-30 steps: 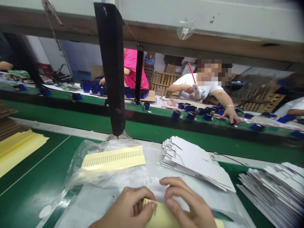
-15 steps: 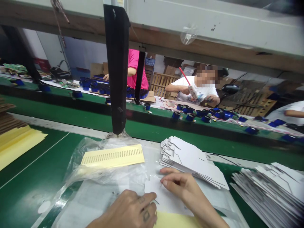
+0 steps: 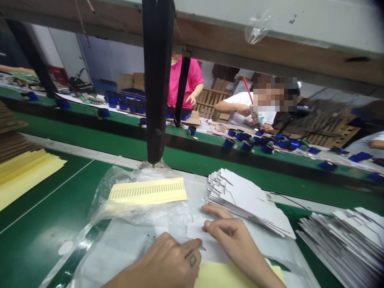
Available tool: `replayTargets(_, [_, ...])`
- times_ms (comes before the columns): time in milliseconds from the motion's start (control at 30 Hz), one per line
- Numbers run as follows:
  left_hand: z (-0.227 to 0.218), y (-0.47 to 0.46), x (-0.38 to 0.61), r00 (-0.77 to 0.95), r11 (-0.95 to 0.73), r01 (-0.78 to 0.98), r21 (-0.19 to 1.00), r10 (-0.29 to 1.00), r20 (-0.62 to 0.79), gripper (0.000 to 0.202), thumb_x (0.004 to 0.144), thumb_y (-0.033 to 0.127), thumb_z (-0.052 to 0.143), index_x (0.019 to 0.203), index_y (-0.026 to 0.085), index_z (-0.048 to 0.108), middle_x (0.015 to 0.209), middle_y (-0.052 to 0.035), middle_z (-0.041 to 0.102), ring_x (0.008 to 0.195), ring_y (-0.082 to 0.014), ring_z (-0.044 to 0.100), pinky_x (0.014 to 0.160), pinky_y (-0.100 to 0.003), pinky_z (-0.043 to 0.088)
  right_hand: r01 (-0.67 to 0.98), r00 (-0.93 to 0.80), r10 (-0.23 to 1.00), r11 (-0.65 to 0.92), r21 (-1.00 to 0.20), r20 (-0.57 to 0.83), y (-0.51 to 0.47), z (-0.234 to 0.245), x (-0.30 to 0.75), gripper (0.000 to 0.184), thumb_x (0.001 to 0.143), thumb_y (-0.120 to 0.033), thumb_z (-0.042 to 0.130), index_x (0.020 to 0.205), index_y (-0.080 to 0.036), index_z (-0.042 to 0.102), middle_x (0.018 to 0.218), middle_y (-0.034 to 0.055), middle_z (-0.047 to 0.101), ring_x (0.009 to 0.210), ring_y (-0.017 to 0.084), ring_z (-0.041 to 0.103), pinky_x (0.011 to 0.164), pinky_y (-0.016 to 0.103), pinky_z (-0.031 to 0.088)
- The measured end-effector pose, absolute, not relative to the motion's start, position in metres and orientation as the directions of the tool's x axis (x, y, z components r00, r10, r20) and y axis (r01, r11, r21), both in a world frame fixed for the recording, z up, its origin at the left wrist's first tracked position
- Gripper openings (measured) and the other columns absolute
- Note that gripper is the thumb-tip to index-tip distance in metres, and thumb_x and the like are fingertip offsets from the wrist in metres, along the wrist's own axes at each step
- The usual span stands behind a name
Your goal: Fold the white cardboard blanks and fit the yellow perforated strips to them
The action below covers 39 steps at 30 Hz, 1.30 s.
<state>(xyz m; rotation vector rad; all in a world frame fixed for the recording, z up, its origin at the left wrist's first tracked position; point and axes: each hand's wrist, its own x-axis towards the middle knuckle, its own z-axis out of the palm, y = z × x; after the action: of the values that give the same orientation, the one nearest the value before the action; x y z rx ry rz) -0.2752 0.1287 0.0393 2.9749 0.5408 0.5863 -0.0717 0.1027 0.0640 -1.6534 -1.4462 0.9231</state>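
Observation:
A flat white carton blank (image 3: 211, 247) lies on the clear plastic in front of me. My left hand (image 3: 169, 258) is curled at the carton's left side, its index finger laid on the carton beside a slit. The curled fingertips meet the edge of a yellow label sheet (image 3: 223, 277), and what they hold is hidden. Over the carton's upper part, my right hand (image 3: 232, 234) has thumb and index finger pinched together near the surface; anything between them is too small to make out. Part of the yellow sheet runs beneath my right forearm.
A yellow sheet of printed labels (image 3: 148, 191) rests on the plastic bag. White carton stacks (image 3: 249, 200) stand behind and to the right (image 3: 345, 236). Yellow sheets (image 3: 30, 176) are piled left. A black post (image 3: 157, 88) rises ahead; co-workers sit beyond the green belt (image 3: 126, 148).
The view has shifted slightly, moving the scene rightward in the picture. My right thumb and index finger look closer together over the carton. Across the belt, the co-worker in pink has changed posture.

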Motion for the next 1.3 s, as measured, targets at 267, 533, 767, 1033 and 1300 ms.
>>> replayTargets(267, [0.046, 0.127, -0.277, 0.916, -0.948, 0.316, 0.034, 0.314, 0.248, 0.008, 0.086, 0.013, 0.056, 0.088, 0.016, 0.063, 0.117, -0.0071, 0.073, 0.056, -0.022, 0.066, 0.052, -0.039, 0.055, 0.413, 0.142, 0.986, -0.14, -0.9, -0.088, 0.103, 0.063, -0.065, 0.061, 0.074, -0.08, 0.063, 0.072, -0.022, 0.079, 0.119, 0.0165, 0.073, 0.12, 0.038, 0.062, 0.102, 0.051, 0.046])
replayTargets(533, [0.043, 0.129, -0.276, 0.917, -0.956, 0.293, 0.019, 0.286, 0.279, 0.008, 0.083, 0.012, 0.057, 0.088, 0.016, 0.062, 0.113, -0.0082, 0.074, 0.055, -0.0218, 0.065, 0.049, -0.038, 0.052, 0.425, 0.039, 0.996, -0.093, -0.9, -0.084, 0.098, 0.048, -0.061, 0.053, 0.085, -0.07, 0.06, 0.067, -0.023, 0.079, 0.135, 0.0137, 0.065, 0.136, 0.037, 0.049, 0.115, 0.056, 0.031])
replayTargets(767, [0.042, 0.127, -0.277, 0.892, -0.957, 0.287, 0.031, 0.279, 0.356, 0.008, 0.084, 0.013, 0.055, 0.083, 0.017, 0.061, 0.097, -0.007, 0.073, 0.055, -0.0209, 0.061, 0.051, -0.037, 0.049, 0.407, 0.039, 0.995, -0.1, -0.908, -0.092, 0.098, 0.045, -0.061, 0.046, 0.084, -0.064, 0.064, 0.067, -0.025, 0.08, 0.139, 0.0116, 0.064, 0.144, 0.037, 0.04, 0.12, 0.059, 0.021])
replayTargets(1033, [0.042, 0.128, -0.276, 0.882, -0.96, 0.274, 0.053, 0.272, 0.384, 0.009, 0.084, 0.013, 0.056, 0.081, 0.017, 0.062, 0.096, -0.0045, 0.072, 0.057, -0.0205, 0.061, 0.051, -0.038, 0.048, 0.407, 0.039, 0.993, -0.12, -0.906, -0.114, 0.098, 0.053, -0.065, 0.038, 0.085, -0.056, 0.065, 0.067, -0.026, 0.08, 0.139, 0.0102, 0.064, 0.145, 0.036, 0.038, 0.119, 0.06, 0.017])
replayTargets(1300, [0.04, 0.127, -0.274, 0.876, -0.961, 0.262, 0.086, 0.274, 0.398, 0.011, 0.085, 0.012, 0.054, 0.086, 0.016, 0.064, 0.1, -0.0044, 0.074, 0.059, -0.0206, 0.063, 0.054, -0.038, 0.051, 0.436, 0.062, 0.991, -0.135, -0.89, -0.12, 0.099, 0.063, -0.069, 0.039, 0.085, -0.055, 0.063, 0.07, -0.025, 0.081, 0.14, 0.0124, 0.063, 0.141, 0.037, 0.044, 0.118, 0.059, 0.023])
